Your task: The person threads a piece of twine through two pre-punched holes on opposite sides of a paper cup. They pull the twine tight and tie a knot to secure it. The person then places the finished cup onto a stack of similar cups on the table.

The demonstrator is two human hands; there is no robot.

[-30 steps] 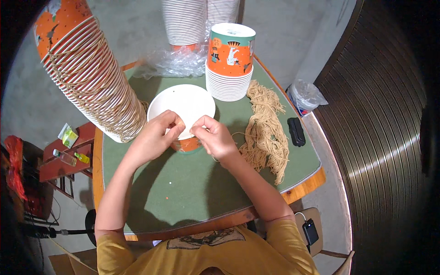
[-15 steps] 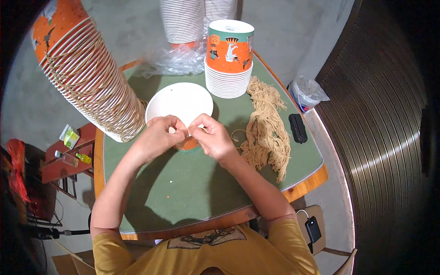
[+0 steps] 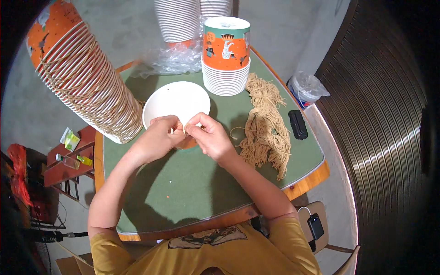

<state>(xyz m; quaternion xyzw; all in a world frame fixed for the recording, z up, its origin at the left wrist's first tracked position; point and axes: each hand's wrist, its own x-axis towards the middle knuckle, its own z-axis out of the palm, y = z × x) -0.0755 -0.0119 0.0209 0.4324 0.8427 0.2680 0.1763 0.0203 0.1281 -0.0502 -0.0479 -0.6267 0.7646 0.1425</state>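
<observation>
Left hand and right hand meet, pinching what seems cord at paper tub; tan hank lies just rightward, presumably for easy reach.

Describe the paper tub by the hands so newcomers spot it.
On the green table, the left hand and right hand meet at the near rim of one paper tub. It stands apart, mouth up, its white inside showing; neighbouring tubs are nested in stacks.
</observation>
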